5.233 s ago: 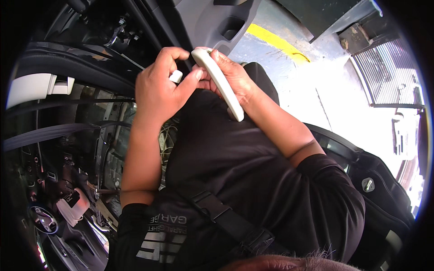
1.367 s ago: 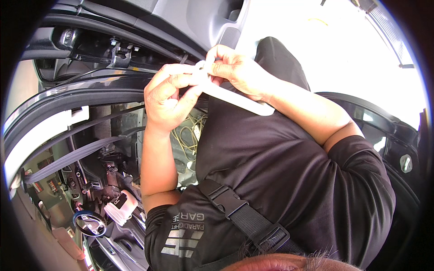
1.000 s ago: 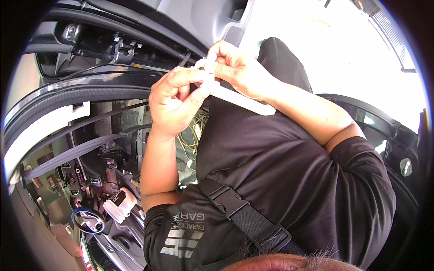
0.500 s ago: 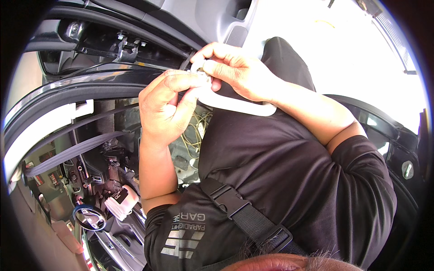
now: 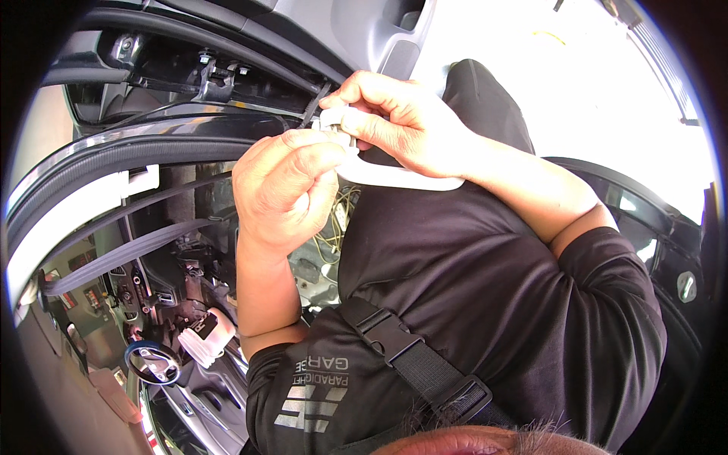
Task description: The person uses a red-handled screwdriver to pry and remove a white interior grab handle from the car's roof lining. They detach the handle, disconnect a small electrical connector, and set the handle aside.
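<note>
A: Where's the white plastic strip [image 5: 402, 176] sitting relative to the hands?

B: From my screen, it runs level across the chest of the black shirt [image 5: 470, 303], and both hands meet at its left end. My right hand [image 5: 409, 125] comes over from above, fingers curled shut around the end of the strip, thumb and forefinger pinching a small white clip [image 5: 334, 120] there. The long free end pokes out to the right from under that hand's heel. My left hand [image 5: 284, 186] is balled up just beside it, knuckles toward the camera, fingertips pressed onto the same clip end; it is closed, though I cannot tell how much of the strip it actually has.

A: And behind them?

B: The black rubber door seal [image 5: 152, 144] and the grey trim panel [image 5: 341, 38] of a car sit just beyond the hands. A grey seat belt [image 5: 129, 250] hangs lower left.

A: Anything different from half a second ago?

B: Barely. The strip stays in the same level line, the hands remain locked together at its end, and the left hand has rolled slightly over the clip.
</note>
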{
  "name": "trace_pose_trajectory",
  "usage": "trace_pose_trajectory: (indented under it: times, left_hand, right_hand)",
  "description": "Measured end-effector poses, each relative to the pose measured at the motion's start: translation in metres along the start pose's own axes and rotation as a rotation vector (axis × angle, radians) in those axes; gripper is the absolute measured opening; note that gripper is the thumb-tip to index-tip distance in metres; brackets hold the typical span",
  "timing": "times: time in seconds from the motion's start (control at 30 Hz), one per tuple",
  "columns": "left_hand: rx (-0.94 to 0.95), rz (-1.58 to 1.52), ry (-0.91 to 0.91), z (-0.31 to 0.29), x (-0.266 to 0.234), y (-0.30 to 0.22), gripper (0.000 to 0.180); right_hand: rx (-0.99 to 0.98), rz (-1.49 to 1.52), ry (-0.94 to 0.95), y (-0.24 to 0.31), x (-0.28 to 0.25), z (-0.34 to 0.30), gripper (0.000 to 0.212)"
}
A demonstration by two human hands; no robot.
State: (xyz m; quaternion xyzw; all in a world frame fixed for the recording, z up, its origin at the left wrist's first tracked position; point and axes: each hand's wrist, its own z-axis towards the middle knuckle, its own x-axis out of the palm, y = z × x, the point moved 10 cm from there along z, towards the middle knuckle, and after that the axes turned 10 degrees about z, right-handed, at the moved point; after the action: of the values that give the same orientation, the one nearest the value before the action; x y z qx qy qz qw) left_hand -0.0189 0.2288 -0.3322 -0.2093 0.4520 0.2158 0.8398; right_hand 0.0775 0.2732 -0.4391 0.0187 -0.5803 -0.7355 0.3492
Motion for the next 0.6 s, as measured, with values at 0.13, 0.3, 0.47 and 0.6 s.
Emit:
trace_pose_trajectory:
  times: [0.13, 0.3, 0.47, 0.6]
  left_hand:
    - [0.032, 0.148, -0.006, 0.002, -0.003, -0.009, 0.031]
    - [-0.157, 0.191, -0.055, -0.006, -0.007, -0.002, 0.036]
    - [-0.377, 0.139, -0.080, -0.005, -0.007, 0.019, 0.045]
    - [-0.670, -0.583, -0.098, -0.036, 0.018, 0.055, 0.049]
  right_hand:
    - [-0.183, -0.295, -0.018, 0.021, -0.001, 0.000, 0.026]
    - [-0.325, -0.534, 0.027, 0.040, 0.007, -0.003, 0.031]
    - [-0.316, -0.548, 0.034, 0.032, 0.007, -0.004, 0.044]
    - [-0.367, -0.668, 0.039, 0.038, 0.010, -0.006, 0.040]
